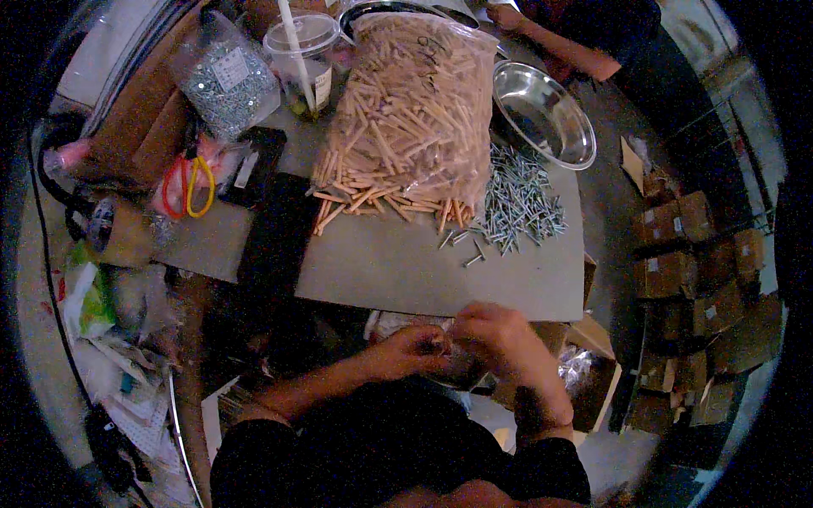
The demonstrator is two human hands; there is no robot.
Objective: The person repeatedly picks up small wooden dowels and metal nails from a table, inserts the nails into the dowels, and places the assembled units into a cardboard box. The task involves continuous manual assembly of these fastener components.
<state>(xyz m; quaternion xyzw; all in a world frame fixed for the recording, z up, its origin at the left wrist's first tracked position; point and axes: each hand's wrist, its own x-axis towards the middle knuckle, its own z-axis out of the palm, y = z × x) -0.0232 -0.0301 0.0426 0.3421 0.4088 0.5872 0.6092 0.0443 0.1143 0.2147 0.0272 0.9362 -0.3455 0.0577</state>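
Note:
Just beyond the near edge of the table, my left hand [415,349] is closed, its fingers curled round something too small and dark to name. Close to its fingertips is my right hand [493,328], bent inward with its fingers drawn together; what it pinches is hidden, and it is slightly blurred. Ahead of them on the board-topped table [381,275] lies a heap of silver screws [523,199], a few strays at its near side. Left of the heap stands a large clear bag of peach-coloured wooden dowels [406,110], with some dowels [364,196] spilled at its mouth.
A steel bowl [546,114] tilts beside the screws. To the left are a bag of small metal parts [227,80], a lidded plastic cup with a straw [303,63], and red-and-yellow-handled scissors [188,188]. Cardboard boxes [677,254] stack at right. Another person's arm [567,46] shows at the far side.

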